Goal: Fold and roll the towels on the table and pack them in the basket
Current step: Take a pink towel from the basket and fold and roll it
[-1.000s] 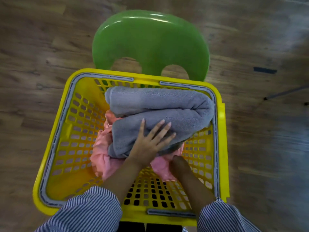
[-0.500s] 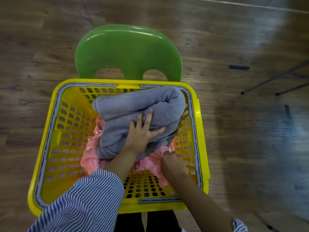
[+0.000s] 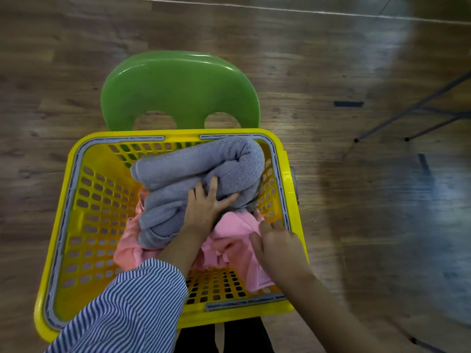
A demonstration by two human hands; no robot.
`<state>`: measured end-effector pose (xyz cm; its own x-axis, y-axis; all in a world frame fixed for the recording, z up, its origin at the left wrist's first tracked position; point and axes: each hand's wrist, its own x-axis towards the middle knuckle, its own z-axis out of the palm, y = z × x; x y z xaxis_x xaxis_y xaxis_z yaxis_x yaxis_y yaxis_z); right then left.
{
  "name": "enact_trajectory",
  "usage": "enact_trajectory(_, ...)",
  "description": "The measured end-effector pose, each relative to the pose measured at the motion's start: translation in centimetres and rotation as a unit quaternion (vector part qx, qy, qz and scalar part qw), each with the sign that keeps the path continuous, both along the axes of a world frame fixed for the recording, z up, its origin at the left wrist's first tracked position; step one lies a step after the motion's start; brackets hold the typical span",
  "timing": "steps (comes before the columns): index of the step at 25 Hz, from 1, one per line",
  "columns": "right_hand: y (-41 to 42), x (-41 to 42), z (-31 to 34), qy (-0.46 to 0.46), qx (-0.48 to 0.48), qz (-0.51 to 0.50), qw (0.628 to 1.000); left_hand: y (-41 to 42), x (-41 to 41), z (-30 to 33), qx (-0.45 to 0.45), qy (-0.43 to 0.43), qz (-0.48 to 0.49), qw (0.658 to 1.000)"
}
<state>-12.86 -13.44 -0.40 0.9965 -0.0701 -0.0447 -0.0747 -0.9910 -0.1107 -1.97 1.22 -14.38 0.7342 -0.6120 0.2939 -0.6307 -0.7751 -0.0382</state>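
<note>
A yellow perforated basket (image 3: pixel 76 225) with grey rim strips holds two towels. A rolled grey towel (image 3: pixel 193 169) lies across its far right part, on top of a crumpled pink towel (image 3: pixel 237 248). My left hand (image 3: pixel 206 207) presses on the grey roll with its fingers spread, fingertips sunk into a fold. My right hand (image 3: pixel 275 243) is at the basket's right wall, fingers curled into the pink towel's edge. The pink towel is partly hidden under the grey one and my arms.
The basket stands on a green plastic chair (image 3: pixel 178 90), whose backrest shows beyond it. Around lies a wooden floor (image 3: pixel 356 225). Thin metal legs (image 3: pixel 413 115) of some furniture stand at the upper right. The basket's left half shows bare yellow mesh.
My right hand has risen from deep beside the pink towel to the basket's right rim, lifting pink cloth with it. My left hand stays pressed on the grey roll. The view shifted.
</note>
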Motion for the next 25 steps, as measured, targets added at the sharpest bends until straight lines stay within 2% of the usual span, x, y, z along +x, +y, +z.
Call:
enact_trajectory(5,-0.9,-0.2,5.7,-0.127,0.074,-0.037,0.988,-0.1,0.6,-0.6,-0.010,-0.017,-0.012,1.000)
enact_trajectory(10,-3.2,-0.2,11.1,-0.213,0.162,-0.030,0.963,0.4,0.8,-1.0,-0.013,0.039,0.008,0.999)
enact_trajectory(14,-3.3,-0.9,9.9,-0.183,0.166,-0.035,0.968,2.2,0.7,0.8,-0.031,0.062,-0.068,0.995)
enact_trajectory(16,-3.6,-1.3,8.9,-0.154,0.174,-0.039,0.972,4.5,0.9,1.3,0.035,0.090,-0.117,0.988)
enact_trajectory(20,-3.3,-1.0,9.3,-0.148,0.183,-0.023,0.972,8.1,1.3,4.8,0.158,0.135,-0.076,0.975)
enact_trajectory(25,-1.2,1.4,12.0,-0.161,0.208,-0.024,0.964,10.8,1.9,11.3,0.176,0.091,-0.041,0.979)
